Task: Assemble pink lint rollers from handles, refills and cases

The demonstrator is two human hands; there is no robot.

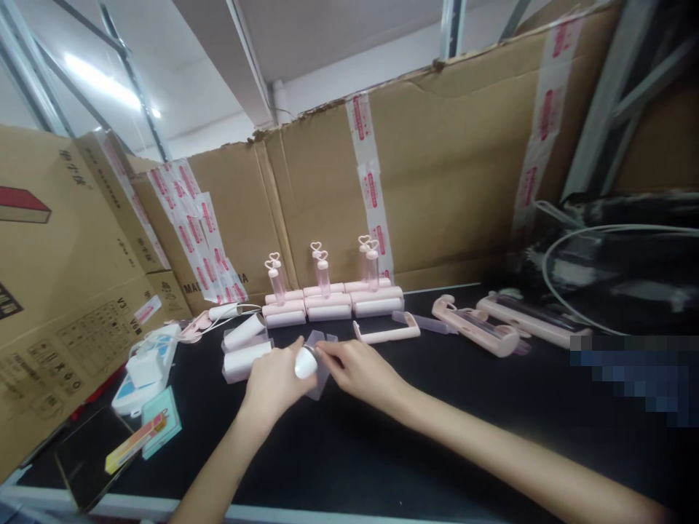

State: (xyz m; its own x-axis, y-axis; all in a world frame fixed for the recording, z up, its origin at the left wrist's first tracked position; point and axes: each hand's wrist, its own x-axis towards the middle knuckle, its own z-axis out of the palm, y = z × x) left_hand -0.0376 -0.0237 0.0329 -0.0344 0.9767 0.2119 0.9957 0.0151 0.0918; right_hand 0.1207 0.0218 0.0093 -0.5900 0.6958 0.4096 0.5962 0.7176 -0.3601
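My left hand (276, 378) is closed around a white roll (304, 362) at the middle of the black table (437, 437). My right hand (357, 370) pinches a clear plastic cover (320, 349) that lies against the roll's end. Two more white rolls (245, 348) lie just left of my hands. Behind them stand several pink lint rollers with heart-topped handles (328, 291) in a row.
Pink roller frames (475, 327) and a pink bracket (387, 333) lie to the right. A white power strip (145, 367), a teal box (158, 422) and a dark phone (87, 458) sit at the left. Taped cardboard boxes (437, 182) wall the back and left. Cables (601, 262) pile at the right.
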